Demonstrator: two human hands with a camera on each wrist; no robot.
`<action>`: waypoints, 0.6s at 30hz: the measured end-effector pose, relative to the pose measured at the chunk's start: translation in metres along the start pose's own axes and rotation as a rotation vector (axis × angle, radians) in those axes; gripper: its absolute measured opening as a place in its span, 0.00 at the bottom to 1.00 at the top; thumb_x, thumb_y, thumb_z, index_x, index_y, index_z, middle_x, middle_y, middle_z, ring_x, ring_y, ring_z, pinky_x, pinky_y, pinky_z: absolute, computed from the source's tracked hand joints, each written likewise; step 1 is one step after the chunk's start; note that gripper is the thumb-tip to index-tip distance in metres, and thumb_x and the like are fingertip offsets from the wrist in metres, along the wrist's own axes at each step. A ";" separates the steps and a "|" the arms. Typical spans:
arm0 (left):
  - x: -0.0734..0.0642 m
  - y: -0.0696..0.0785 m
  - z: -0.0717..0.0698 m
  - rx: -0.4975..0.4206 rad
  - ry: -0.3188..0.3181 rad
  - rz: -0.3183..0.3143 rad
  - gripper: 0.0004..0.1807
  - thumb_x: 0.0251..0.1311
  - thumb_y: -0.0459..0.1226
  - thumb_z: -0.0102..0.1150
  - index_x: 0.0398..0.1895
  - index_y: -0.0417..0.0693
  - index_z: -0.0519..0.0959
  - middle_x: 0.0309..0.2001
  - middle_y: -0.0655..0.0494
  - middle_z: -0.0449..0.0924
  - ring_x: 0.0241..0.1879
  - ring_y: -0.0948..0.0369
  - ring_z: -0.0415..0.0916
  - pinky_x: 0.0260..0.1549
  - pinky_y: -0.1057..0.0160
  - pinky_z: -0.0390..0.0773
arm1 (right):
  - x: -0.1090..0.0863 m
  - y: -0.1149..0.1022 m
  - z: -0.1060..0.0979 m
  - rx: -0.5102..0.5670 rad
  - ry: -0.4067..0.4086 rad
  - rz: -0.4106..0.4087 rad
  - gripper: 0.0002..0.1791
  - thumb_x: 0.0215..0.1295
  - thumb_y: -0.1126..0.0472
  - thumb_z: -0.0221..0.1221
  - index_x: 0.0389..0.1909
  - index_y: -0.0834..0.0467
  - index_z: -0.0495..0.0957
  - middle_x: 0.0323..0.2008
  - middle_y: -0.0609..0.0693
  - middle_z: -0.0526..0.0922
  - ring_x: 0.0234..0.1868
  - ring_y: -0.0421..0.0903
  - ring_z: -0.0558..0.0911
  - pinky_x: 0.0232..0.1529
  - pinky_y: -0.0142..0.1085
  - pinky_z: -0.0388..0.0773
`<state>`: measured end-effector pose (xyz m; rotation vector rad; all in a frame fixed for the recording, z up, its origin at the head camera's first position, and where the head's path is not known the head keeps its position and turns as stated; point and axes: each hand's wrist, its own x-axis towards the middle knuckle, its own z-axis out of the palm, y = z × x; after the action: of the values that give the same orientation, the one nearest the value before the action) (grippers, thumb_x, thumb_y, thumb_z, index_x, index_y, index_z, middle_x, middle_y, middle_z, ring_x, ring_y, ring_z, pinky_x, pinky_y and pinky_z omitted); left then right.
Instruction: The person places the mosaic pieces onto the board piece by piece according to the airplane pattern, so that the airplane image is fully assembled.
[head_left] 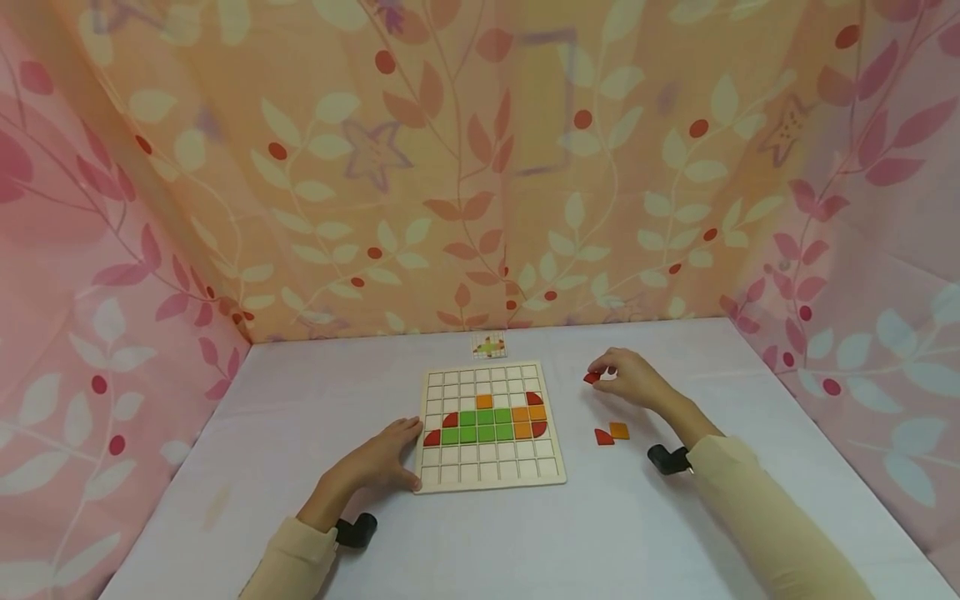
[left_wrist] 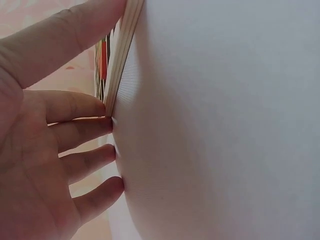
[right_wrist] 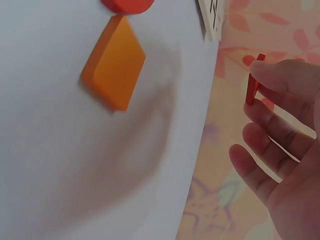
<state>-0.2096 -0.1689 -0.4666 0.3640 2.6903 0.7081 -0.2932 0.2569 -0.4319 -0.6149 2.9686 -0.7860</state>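
Note:
My right hand pinches a red quarter-round tile above the table, right of the board. In the right wrist view this red tile sits edge-on between thumb and fingers. My left hand rests with spread fingers against the left edge of the wooden grid board; the left wrist view shows fingertips at the board's side. Green tiles, orange tiles and red quarter-round tiles fill several squares. A loose red quarter-round tile and an orange square tile lie right of the board.
A small pattern card lies just behind the board. White cloth covers the table. Printed curtains stand at the back and both sides. Each wrist carries a black camera.

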 end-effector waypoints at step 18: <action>0.001 -0.002 0.003 0.011 0.009 -0.002 0.54 0.39 0.40 0.79 0.72 0.40 0.61 0.75 0.46 0.57 0.77 0.45 0.48 0.71 0.41 0.55 | 0.041 -0.036 0.020 0.015 -0.051 -0.091 0.12 0.58 0.63 0.65 0.43 0.62 0.84 0.37 0.53 0.83 0.44 0.57 0.79 0.49 0.47 0.77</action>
<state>-0.2100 -0.1694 -0.4703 0.3620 2.7039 0.6962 -0.3160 0.2031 -0.4287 -0.7621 2.9044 -0.7852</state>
